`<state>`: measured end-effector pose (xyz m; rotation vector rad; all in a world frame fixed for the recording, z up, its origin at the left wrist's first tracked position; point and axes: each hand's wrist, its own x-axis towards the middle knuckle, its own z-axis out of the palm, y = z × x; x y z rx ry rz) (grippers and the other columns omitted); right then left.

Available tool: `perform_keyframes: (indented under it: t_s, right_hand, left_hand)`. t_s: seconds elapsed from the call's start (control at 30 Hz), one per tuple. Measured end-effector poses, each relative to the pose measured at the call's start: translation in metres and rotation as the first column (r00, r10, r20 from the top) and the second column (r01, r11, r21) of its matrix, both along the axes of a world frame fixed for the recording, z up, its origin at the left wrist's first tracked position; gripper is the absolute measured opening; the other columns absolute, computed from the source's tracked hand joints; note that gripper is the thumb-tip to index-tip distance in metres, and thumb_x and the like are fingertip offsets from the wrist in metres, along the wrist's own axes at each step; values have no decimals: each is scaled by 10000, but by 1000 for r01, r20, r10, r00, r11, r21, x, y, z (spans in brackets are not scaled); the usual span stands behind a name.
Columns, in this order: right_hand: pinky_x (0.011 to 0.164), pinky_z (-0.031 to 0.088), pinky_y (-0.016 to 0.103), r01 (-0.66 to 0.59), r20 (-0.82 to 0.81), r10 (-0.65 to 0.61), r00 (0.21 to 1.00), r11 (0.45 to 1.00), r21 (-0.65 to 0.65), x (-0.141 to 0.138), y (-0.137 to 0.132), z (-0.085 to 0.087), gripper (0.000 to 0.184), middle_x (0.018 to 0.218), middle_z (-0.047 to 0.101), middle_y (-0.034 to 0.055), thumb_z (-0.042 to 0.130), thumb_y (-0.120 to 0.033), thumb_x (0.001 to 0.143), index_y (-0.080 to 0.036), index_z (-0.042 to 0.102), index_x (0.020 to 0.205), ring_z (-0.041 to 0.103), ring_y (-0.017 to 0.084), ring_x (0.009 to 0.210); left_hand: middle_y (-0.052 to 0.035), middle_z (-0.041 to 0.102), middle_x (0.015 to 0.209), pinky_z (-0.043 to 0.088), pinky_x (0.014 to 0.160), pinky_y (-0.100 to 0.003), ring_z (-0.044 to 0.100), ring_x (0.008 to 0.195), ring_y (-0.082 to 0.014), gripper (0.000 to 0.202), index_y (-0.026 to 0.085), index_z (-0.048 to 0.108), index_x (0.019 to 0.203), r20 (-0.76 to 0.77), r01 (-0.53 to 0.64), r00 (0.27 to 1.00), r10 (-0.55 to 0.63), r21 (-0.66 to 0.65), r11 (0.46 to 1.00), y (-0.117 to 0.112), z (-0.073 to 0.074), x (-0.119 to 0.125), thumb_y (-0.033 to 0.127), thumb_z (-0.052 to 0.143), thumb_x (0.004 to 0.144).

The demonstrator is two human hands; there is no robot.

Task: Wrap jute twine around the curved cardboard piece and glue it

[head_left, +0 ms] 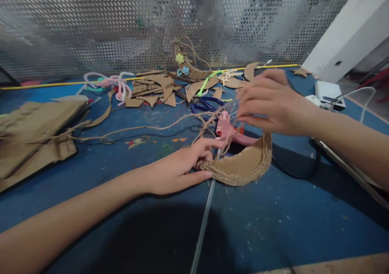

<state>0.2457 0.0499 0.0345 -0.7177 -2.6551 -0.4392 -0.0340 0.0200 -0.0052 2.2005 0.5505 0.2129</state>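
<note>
Crescent (pixel 243 161) | brown cardboard, ridged twine rim (pixel 240 180) | left hand (pixel 184 166) gripping tip | right hand (pixel 269 102): hold unclear

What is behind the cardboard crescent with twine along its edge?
Behind the crescent lie a pink tool and, farther back, a blue-handled tool. Loose twine partly covers both; what the crescent hides cannot be seen.

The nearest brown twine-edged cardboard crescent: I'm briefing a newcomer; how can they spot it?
On the blue tabletop, find the left hand. The brown cardboard crescent touching it has tan twine along its curved edge; unlike the flowered twine crescent behind, it shows no flowers.
</note>
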Motion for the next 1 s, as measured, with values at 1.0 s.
perform_keyframes:
  t_s: [1.0]
  right_hand:
    - [523, 393, 309, 694, 350, -603, 717, 665, -275, -32, -51, -24, 283, 972, 593, 127, 505, -117, 709, -136, 572, 983, 620, 202, 640]
  left_hand:
    - [1, 605, 760, 588, 792, -451, 634, 760, -149, 144, 165, 604, 931, 286, -136, 326, 901, -929, 344, 5, 12, -45, 92, 491, 879]
